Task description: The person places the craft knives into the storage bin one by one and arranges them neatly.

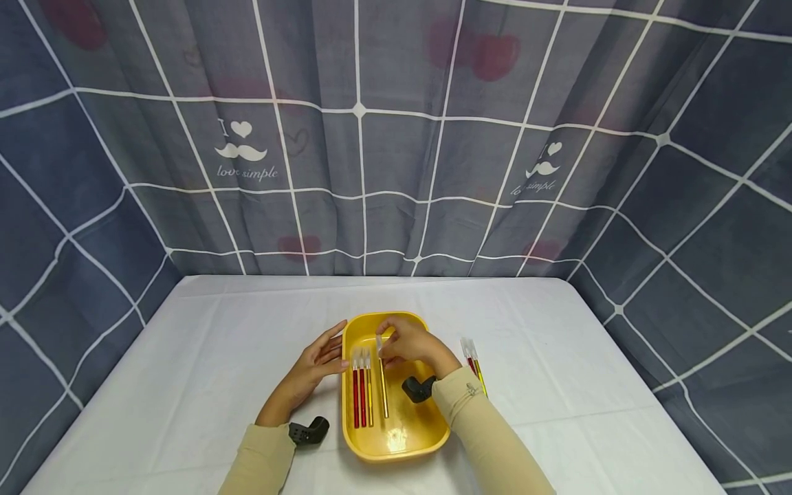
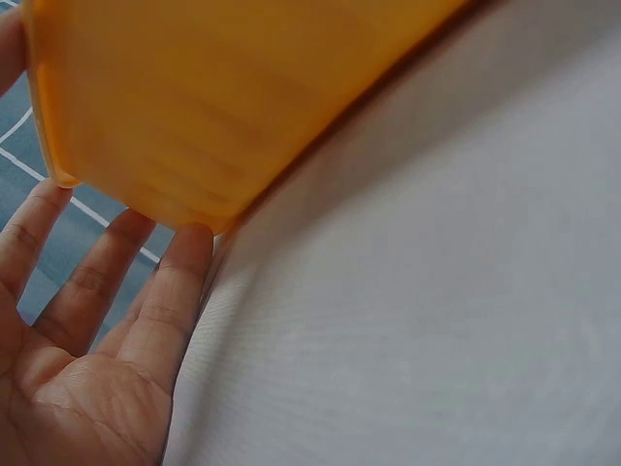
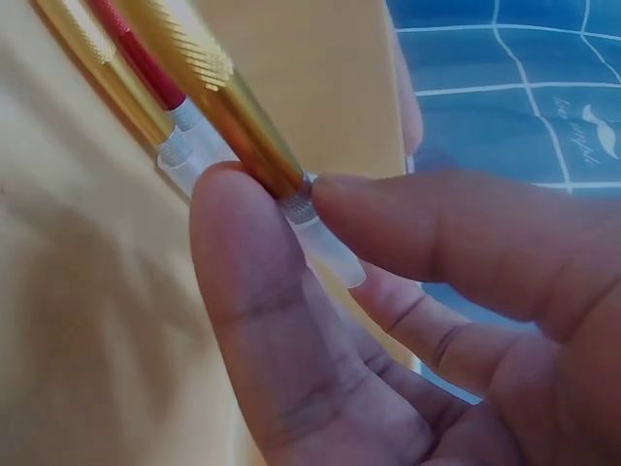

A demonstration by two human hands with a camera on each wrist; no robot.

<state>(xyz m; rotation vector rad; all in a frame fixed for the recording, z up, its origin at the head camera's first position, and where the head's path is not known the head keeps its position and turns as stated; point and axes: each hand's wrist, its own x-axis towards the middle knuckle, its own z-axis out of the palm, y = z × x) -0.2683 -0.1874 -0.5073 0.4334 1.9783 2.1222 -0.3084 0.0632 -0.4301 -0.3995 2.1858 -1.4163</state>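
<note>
A yellow plastic tray (image 1: 396,455) stands on the table. My right hand (image 1: 408,342) is over its far part, pinching a gold craft knife (image 1: 383,395) between thumb and finger near the clear cap (image 3: 332,254). To the left inside the tray, two red craft knives (image 1: 359,399) and a gold one (image 1: 370,399) lie side by side, capped ends away from me. My left hand (image 1: 312,361) rests against the tray's left side, its fingers extended, with fingertips (image 2: 189,243) at the tray wall.
Right of the tray, more capped craft knives (image 1: 473,361), red and gold, lie on the white tablecloth (image 1: 557,385), partly hidden by my right sleeve (image 1: 482,419). A grey checked curtain (image 1: 396,227) surrounds the table at the back and sides.
</note>
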